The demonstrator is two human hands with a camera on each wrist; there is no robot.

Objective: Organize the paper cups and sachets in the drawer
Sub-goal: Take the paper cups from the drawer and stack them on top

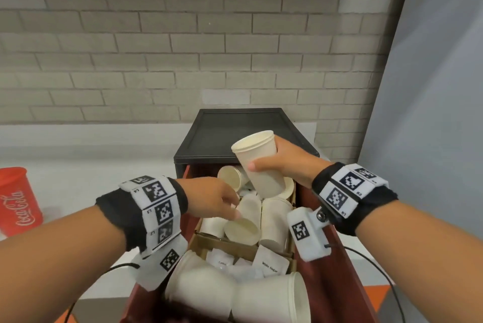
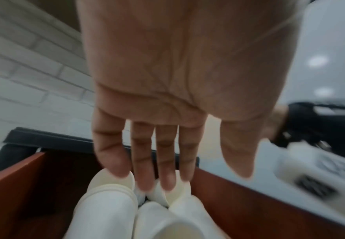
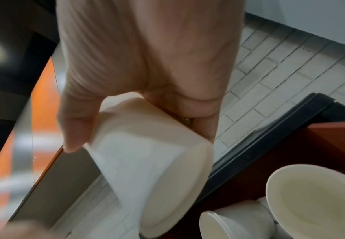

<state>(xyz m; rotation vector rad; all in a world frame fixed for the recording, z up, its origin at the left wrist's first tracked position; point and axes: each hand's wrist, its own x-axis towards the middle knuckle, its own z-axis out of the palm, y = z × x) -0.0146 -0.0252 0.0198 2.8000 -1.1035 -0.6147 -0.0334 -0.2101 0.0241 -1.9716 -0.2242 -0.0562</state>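
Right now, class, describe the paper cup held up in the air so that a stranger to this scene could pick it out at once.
Find the black cabinet against the grey brick wall, with its red drawer pulled out and full of white paper cups. Just above the drawer's far end, the right hand grips one paper cup. Unlike the cups lying jumbled in the drawer, it is lifted clear, tilted, mouth up.

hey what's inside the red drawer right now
Loose white paper cups lie jumbled on their sides in the red drawer. Cardboard dividers hold sachets, one reading White Sugar. The cups and both wrists cover whatever lies underneath.
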